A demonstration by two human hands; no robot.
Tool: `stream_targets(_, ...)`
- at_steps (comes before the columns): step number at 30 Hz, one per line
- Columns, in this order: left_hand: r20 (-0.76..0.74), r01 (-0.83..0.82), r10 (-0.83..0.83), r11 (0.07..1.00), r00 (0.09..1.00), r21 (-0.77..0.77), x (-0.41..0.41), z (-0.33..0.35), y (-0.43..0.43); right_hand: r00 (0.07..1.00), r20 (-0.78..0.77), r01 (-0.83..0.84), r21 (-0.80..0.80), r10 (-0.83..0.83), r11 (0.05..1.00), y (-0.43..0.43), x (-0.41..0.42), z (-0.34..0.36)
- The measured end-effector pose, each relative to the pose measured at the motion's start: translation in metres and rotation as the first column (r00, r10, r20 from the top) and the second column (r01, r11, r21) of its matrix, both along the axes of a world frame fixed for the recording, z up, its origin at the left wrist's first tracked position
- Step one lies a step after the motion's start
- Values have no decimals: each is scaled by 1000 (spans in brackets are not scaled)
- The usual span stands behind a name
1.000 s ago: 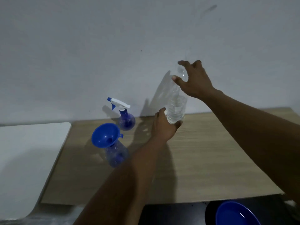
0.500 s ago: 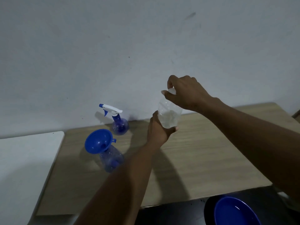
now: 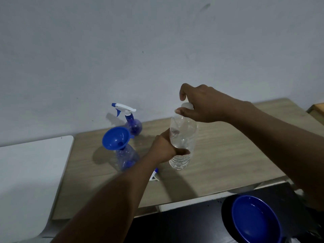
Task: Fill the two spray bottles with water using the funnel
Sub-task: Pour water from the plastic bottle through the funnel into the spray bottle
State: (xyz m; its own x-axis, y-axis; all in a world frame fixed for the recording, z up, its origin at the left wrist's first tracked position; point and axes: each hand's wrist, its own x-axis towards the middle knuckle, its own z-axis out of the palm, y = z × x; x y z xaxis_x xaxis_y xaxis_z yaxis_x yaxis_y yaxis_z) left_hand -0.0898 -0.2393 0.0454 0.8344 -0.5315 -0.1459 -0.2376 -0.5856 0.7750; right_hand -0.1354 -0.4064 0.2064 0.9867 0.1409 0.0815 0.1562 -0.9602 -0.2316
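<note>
A clear plastic water bottle (image 3: pixel 183 137) is held above the wooden table (image 3: pixel 219 155). My left hand (image 3: pixel 164 148) grips its lower body. My right hand (image 3: pixel 198 104) pinches its white cap (image 3: pixel 186 105) at the top. To the left stands an open blue spray bottle (image 3: pixel 126 158) with a blue funnel (image 3: pixel 115 138) in its neck. Behind it, by the wall, stands a second blue spray bottle (image 3: pixel 134 126) with its white and blue trigger head (image 3: pixel 123 108) on. A loose spray head (image 3: pixel 155 175) lies on the table, partly hidden by my left forearm.
A white surface (image 3: pixel 31 172) adjoins the table on the left. A blue bowl (image 3: pixel 254 220) sits on a dark surface at the lower right. The pale wall (image 3: pixel 157 50) rises right behind the table. A wooden edge (image 3: pixel 316 109) shows at far right.
The water bottle has come nearer and lower, held by both hands. My right hand went from open fingers at the top to a pinch on the cap.
</note>
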Motion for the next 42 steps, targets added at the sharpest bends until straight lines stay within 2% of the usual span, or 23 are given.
stream_targets(3, -4, 17, -17, 1000, 1000, 6, -1, 1, 2, 995, -15, 100, -147, -103, 984, 4, 1, 8)
stream_targets(9, -27, 42, -41, 999, 999, 13, -3, -2, 4, 971, -224, -85, 21, 87, 996, 4, -2, 23)
stream_targets(14, -28, 56, -55, 998, 998, 20, -4, -2, 5, 961, -227, -157, 17, 156, 988, 5, -2, 30)
stream_targets(17, -34, 55, -54, 998, 998, 21, -3, -2, 5, 972, -183, -145, 20, 146, 989, 10, -2, 37)
stream_targets(19, -59, 37, -38, 999, 998, -14, -3, -3, 6, 987, -102, -119, 58, 124, 991, 6, -4, 44)
stream_targets(22, -121, 3, -15, 996, 993, -91, -3, -10, 7, 998, 53, 3, 218, -15, 976, -15, -11, 41)
stream_targets(24, -166, -46, 20, 988, 986, -150, -5, -16, 7, 980, 91, 142, 318, -179, 937, -33, -16, 14)
stream_targets(25, -175, -64, 34, 984, 984, -169, -6, -20, 7, 964, 63, 223, 335, -258, 916, -41, -19, -10)
stream_targets(27, -183, -76, 41, 978, 982, -192, -9, -23, 7, 930, -95, 367, 306, -356, 878, -49, -26, -70)
stream_targets(29, -193, -81, 42, 976, 980, -201, -11, -26, 8, 878, -282, 455, 243, -386, 857, -47, -37, -134)
stream_targets(31, -181, -77, 44, 980, 982, -182, -11, -25, 8, 837, -369, 488, 165, -405, 857, -37, -51, -185)
stream_targets(35, -172, -70, 44, 986, 984, -152, -12, -27, 8, 828, -327, 485, 5, -457, 875, -17, -69, -237)
stream_targets(38, -167, -57, 39, 993, 985, -105, -12, -30, 12, 835, -320, 467, -18, -448, 884, -19, -69, -246)
stream_targets(39, -176, -48, 29, 993, 984, -105, -13, -33, 14, 834, -345, 468, 28, -431, 883, -22, -67, -243)
stream_targets(40, -199, -42, 20, 994, 980, -104, -14, -35, 17, 832, -376, 488, 141, -409, 862, -27, -64, -237)
stream_targets(42, -230, -53, 25, 992, 973, -113, -17, -41, 24, 847, -424, 512, 482, -322, 711, -33, -61, -208)
